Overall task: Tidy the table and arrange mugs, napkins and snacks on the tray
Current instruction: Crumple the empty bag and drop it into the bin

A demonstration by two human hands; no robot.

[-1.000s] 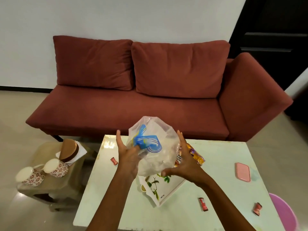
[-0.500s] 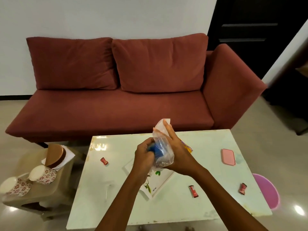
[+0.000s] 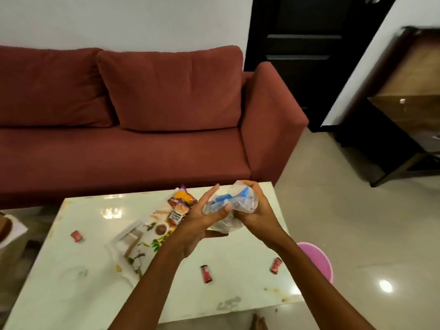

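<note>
**Plastic bag crumpled between both hands**

Plastic bag [image 3: 238,203], clear with blue print, is held squeezed above the table [image 3: 71,282]. It is gripped by the curled right hand [image 3: 257,210] and pinched between the thumb and nearly straight fingers of the left hand [image 3: 202,220].

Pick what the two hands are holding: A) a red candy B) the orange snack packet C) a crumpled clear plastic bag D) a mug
C: the left hand and right hand both grip the crumpled plastic bag above the table.
</note>
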